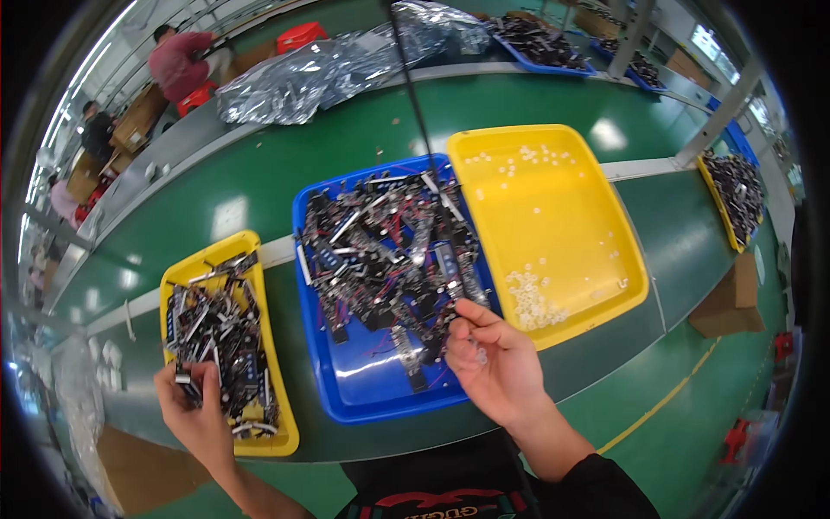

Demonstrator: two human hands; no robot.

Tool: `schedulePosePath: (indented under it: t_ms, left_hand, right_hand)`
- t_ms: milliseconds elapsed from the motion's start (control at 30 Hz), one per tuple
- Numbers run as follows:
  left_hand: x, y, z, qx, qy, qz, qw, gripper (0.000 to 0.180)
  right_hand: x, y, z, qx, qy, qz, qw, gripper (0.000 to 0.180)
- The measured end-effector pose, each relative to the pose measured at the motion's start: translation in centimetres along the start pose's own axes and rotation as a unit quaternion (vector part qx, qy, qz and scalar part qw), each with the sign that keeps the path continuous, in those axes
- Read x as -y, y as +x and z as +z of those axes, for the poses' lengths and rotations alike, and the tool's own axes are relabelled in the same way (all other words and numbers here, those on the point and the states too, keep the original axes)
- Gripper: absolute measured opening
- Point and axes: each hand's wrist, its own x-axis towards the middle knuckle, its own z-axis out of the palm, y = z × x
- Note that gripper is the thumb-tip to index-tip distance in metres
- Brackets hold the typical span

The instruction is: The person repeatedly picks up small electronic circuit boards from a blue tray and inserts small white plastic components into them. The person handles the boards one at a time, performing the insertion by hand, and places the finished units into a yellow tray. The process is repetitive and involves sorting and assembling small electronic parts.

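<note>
My left hand (197, 411) is closed around a small black and silver electronic part (188, 383) at the near left edge of the narrow yellow tray (278, 394). That tray is heaped with similar dark parts (220, 333). At the right side of the blue tray (346, 400), my right hand (497, 368) has its palm turned up and its fingers curled. A few small translucent rings (481, 353) sit within those fingers. Its thumb and forefinger tips come together beside the wired parts (389, 251) piled in the blue tray; whether they pinch one, I cannot tell.
A large yellow tray (562, 221) holds scattered small white rings (532, 298). A dark cord (411, 86) hangs down over the blue tray. Silver wrapping (303, 82) lies across the far bench. Cardboard boxes (731, 298) stand right and left. People (179, 60) sit at far left.
</note>
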Motion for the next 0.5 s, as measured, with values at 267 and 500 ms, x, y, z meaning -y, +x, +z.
schedulePosePath:
  t_ms: [267, 500]
  left_hand:
    - [2.7, 0.4, -1.9, -0.016, 0.166, 0.009, 0.986, 0.021]
    - [3.2, -0.1, -3.3, 0.008, 0.179, -0.023, 0.984, 0.041]
  right_hand:
    - [0.0, 0.1, -1.2, 0.103, -0.013, 0.123, 0.987, 0.025]
    - [-0.9, 0.3, -1.0, 0.101, 0.002, 0.045, 0.994, 0.025]
